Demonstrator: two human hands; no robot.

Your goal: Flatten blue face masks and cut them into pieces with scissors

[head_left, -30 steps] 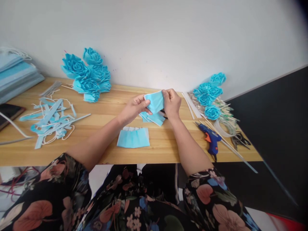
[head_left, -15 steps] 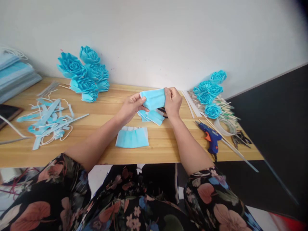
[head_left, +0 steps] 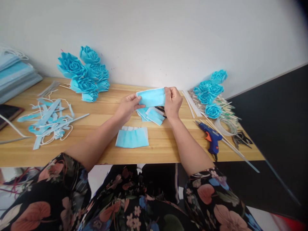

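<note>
The bench [head_left: 168, 150] carries the lot, with the blue glue gun [head_left: 212, 138] near its right end. A mask stack [head_left: 15, 78] sits far left of gun, farther back. A bigger flower cluster [head_left: 84, 77] is left of gun, also farther back. A strip pile [head_left: 51, 118] is well left of gun. A stick bundle [head_left: 229, 114] is just behind gun, with a smaller flower cluster [head_left: 207, 93] against it; can't tell if it's bagged. The left hand [head_left: 126, 109] and right hand [head_left: 173, 102], left of gun, have fingers clamped on opposite ends of the held blue sheet [head_left: 152, 97], raised off bench. A flat blue sheet [head_left: 132, 138] lies left of gun. Small overlapping cut pieces [head_left: 155, 116]: left of gun, slightly farther back.
</note>
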